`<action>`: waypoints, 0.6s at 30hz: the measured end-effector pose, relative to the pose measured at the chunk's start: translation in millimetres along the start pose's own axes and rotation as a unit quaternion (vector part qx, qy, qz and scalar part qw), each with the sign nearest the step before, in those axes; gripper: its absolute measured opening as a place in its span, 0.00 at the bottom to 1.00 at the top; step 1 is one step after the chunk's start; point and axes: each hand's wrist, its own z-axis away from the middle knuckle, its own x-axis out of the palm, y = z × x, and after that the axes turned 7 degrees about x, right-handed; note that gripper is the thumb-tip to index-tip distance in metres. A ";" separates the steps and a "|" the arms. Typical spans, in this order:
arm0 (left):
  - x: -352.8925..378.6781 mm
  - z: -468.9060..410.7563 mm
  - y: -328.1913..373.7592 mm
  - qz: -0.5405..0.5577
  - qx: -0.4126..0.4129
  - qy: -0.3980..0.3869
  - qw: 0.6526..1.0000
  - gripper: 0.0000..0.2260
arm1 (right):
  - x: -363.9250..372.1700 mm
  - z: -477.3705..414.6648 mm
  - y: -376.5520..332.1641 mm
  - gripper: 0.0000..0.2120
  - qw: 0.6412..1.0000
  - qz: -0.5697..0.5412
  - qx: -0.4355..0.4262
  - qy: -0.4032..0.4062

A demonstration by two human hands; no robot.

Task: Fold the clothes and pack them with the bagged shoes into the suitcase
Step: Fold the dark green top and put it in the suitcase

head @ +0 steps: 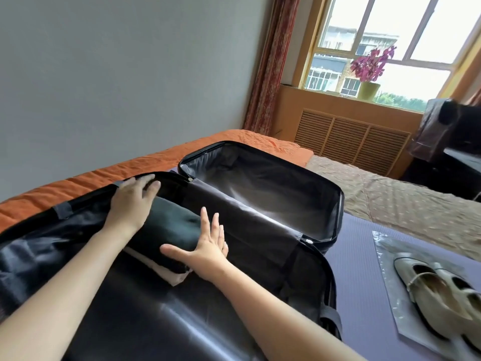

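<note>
A black suitcase (335, 204) lies open on the bed, both halves lined in dark fabric. In the near half sits a folded dark garment (177, 230) on top of a folded white one (171, 274). My left hand (132, 201) rests flat on the far end of the dark garment, fingers reaching toward the suitcase rim. My right hand (205, 246) presses with spread straight fingers against the garment's right side. A pair of pale beige shoes (437, 290) lies inside a clear plastic bag (385, 246) on the purple mat at the right.
The suitcase rests on a purple mat (364, 269) over a bed with an orange cover (78, 183) along the grey wall. A brown patterned bedspread (390, 199) lies beyond. A window with a potted purple flower (369, 71) and dark furniture (447, 142) stand at the far right.
</note>
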 end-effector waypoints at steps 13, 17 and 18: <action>12.7 108.7 195.0 0.154 0.018 -0.136 0.978 0.11 | -128.0 140.8 72.6 0.43 0.993 -0.104 0.050 0.034; 41.7 153.1 253.6 0.181 -0.001 -0.220 0.959 0.12 | -174.6 197.0 126.0 0.42 0.987 -0.129 0.073 0.054; 49.0 161.8 267.5 0.188 -0.012 -0.234 0.954 0.12 | -187.3 210.2 140.8 0.42 0.985 -0.131 0.092 0.064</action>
